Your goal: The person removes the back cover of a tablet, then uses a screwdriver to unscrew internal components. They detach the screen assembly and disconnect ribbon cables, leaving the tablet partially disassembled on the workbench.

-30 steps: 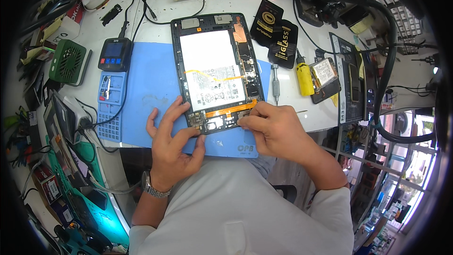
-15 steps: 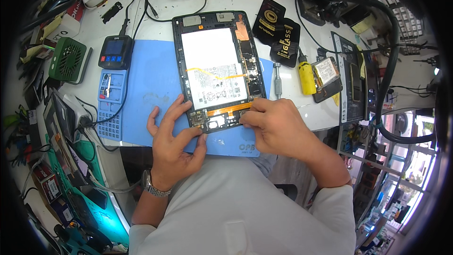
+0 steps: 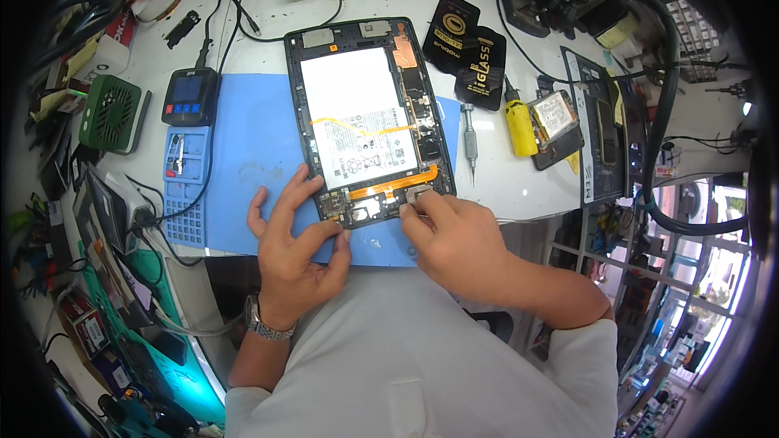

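An opened tablet [image 3: 367, 118] lies on the blue mat [image 3: 251, 146], its inside facing up. A large white battery [image 3: 353, 81] fills the middle, crossed by a thin yellow strip. Below the battery an orange flex cable [image 3: 393, 185] runs sideways. My left hand [image 3: 292, 243] holds the tablet's lower left corner with thumb and index finger, another finger along the side edge, the rest spread. My right hand [image 3: 454, 235] is closed in a pinch over the lower right end, beside the flex cable. Whatever is between its fingertips is hidden.
Right of the mat are a screwdriver [image 3: 470, 142], a yellow bottle [image 3: 520, 128], a phone with its inside showing [image 3: 557, 126] and black packets [image 3: 480, 57]. To the left sit a small device with a screen [image 3: 191, 97], a blue parts tray [image 3: 187, 186] and a green fan [image 3: 114, 118].
My right hand has moved slightly down and left, uncovering the right end of the orange flex cable. The left hand keeps its hold on the corner. The whole view has shifted slightly.
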Action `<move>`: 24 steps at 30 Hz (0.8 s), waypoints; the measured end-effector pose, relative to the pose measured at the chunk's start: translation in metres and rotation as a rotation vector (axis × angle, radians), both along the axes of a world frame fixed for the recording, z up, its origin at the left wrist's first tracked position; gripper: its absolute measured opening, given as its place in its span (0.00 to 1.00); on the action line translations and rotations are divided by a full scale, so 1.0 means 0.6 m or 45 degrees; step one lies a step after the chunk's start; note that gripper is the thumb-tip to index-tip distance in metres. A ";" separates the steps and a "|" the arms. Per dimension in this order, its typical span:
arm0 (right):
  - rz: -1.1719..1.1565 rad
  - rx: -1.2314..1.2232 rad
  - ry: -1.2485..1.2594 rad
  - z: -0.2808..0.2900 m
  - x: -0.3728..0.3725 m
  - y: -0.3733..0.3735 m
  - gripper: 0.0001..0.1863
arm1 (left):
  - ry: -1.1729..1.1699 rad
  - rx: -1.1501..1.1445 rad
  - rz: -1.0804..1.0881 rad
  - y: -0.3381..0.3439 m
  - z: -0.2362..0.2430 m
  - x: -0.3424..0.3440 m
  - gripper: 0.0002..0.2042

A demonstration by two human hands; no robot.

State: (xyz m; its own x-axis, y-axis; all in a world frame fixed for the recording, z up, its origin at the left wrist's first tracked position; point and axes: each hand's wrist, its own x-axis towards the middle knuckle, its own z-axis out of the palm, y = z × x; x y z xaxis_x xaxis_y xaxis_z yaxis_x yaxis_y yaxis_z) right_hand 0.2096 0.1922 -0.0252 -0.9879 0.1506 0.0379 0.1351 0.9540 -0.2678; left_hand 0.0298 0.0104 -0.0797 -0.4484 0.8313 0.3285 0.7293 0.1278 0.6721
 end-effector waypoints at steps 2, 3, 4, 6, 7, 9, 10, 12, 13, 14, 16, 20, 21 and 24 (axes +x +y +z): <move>-0.090 -0.037 0.087 -0.013 0.014 -0.014 0.19 | 0.000 0.005 -0.003 0.000 -0.001 0.000 0.05; -0.128 -0.060 0.100 -0.017 0.019 -0.022 0.21 | -0.004 0.005 -0.003 0.000 0.000 0.000 0.05; -0.166 -0.082 0.113 -0.021 0.023 -0.029 0.23 | -0.007 0.005 -0.003 0.000 0.000 0.000 0.04; -0.243 -0.143 0.137 -0.025 0.031 -0.041 0.28 | -0.008 0.006 -0.007 0.000 0.001 0.000 0.04; -0.278 -0.182 0.146 -0.027 0.033 -0.045 0.29 | -0.006 0.006 -0.008 -0.001 0.001 0.000 0.04; -0.333 -0.260 0.176 -0.032 0.038 -0.049 0.32 | -0.005 0.007 -0.008 -0.001 0.001 0.001 0.04; -0.350 -0.299 0.197 -0.036 0.040 -0.049 0.33 | -0.006 0.008 -0.007 -0.001 0.000 0.001 0.04; -0.384 -0.353 0.264 -0.047 0.044 -0.051 0.36 | -0.007 0.009 -0.010 -0.001 -0.001 0.000 0.04; -0.398 -0.369 0.311 -0.053 0.045 -0.053 0.38 | -0.006 0.008 -0.014 -0.001 -0.001 -0.001 0.04; -0.412 -0.386 0.359 -0.057 0.045 -0.055 0.41 | -0.003 0.006 -0.017 -0.001 0.000 -0.002 0.04; -0.422 -0.376 0.299 -0.056 0.043 -0.067 0.38 | 0.014 -0.010 -0.019 0.000 0.001 0.000 0.04; -0.458 -0.332 0.297 -0.053 0.032 -0.092 0.36 | 0.023 -0.012 -0.027 0.001 0.002 0.000 0.04; -0.476 -0.325 0.335 -0.059 0.032 -0.094 0.35 | 0.025 -0.017 -0.026 0.001 0.003 0.000 0.04; -0.517 -0.303 0.439 -0.080 0.034 -0.098 0.35 | 0.032 -0.024 -0.020 0.003 0.007 0.003 0.05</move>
State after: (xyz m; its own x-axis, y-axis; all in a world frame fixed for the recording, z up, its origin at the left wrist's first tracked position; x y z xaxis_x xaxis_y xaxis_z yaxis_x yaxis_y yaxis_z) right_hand 0.2301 0.1336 -0.0734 -0.7860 0.5583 0.2655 0.3444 0.7521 -0.5619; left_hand 0.0314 0.0121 -0.0753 -0.4270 0.8444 0.3234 0.7480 0.1289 0.6510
